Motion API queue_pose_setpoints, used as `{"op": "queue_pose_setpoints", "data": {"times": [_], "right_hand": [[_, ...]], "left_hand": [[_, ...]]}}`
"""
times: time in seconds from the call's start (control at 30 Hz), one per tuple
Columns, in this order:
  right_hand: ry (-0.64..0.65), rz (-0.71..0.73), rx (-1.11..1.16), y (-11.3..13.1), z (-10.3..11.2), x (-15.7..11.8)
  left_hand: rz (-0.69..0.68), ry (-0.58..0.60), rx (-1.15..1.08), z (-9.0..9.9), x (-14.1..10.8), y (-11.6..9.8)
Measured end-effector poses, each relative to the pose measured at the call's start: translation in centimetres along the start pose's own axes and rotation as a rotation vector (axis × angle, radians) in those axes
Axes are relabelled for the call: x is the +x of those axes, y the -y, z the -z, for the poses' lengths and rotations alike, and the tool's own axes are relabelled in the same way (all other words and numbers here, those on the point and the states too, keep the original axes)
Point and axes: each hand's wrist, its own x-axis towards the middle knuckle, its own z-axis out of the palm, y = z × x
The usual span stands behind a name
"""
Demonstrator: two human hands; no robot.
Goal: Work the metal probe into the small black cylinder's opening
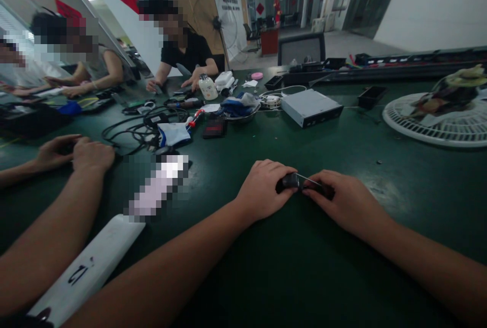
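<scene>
Over the dark green tabletop, my left hand (265, 188) is closed around a small black block-like object (291, 181), whose far side is hidden by the fingers. Just to the right, my right hand (342, 198) pinches a thin dark tool with a slim shiny metal part (309, 180). That metal part reaches toward the black object; whether the two touch I cannot tell. Most of the tool lies hidden inside my right fingers, so its exact kind does not show.
A silver disc drive (312, 105) and a white fan grille (437, 122) lie beyond my hands. To the left are a white strip-shaped device (91, 262), black cables (133, 128) and another person's hands (91, 154). More people sit at the table's far left.
</scene>
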Motion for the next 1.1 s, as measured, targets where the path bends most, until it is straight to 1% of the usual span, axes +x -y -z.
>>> {"op": "queue_pose_setpoints", "data": {"times": [0.13, 0.23, 0.3, 0.4, 0.5, 0.63, 0.7, 0.83, 0.97, 1.03, 1.1], "right_hand": [[-0.092, 0.02, 0.117, -0.34, 0.04, -0.06], [-0.108, 0.07, 0.151, -0.42, -0.02, -0.22], [-0.119, 0.061, 0.149, -0.42, -0.09, -0.31], [-0.143, 0.008, 0.148, -0.4, -0.17, -0.36], [-0.118, -0.015, 0.165, -0.35, -0.12, -0.34], [-0.041, 0.021, 0.207, -0.15, 0.02, -0.38], [-0.023, 0.03, 0.208, -0.03, 0.08, -0.43], [-0.051, -0.009, 0.149, 0.13, 0.09, -0.52], [-0.041, -0.027, 0.137, 0.13, -0.02, -0.57], [-0.04, -0.02, 0.149, 0.19, -0.03, -0.57], [-0.049, -0.002, 0.16, 0.31, 0.04, -0.58]], "left_hand": [[-0.028, 0.014, 0.014, 0.15, 0.06, -0.05], [-0.078, 0.042, -0.002, 0.19, 0.07, -0.05], [-0.119, 0.067, -0.014, 0.18, 0.05, -0.01], [-0.163, 0.098, -0.023, 0.19, 0.01, 0.07], [-0.178, 0.111, -0.034, 0.29, -0.01, 0.09], [-0.181, 0.128, -0.054, 0.41, -0.04, -0.01], [-0.18, 0.128, -0.072, 0.47, -0.06, -0.09], [-0.201, 0.14, -0.092, 0.62, -0.05, -0.24], [-0.229, 0.158, -0.065, 0.63, -0.02, -0.38], [-0.215, 0.144, -0.052, 0.57, -0.04, -0.48], [-0.179, 0.105, -0.047, 0.47, -0.06, -0.57]]}}
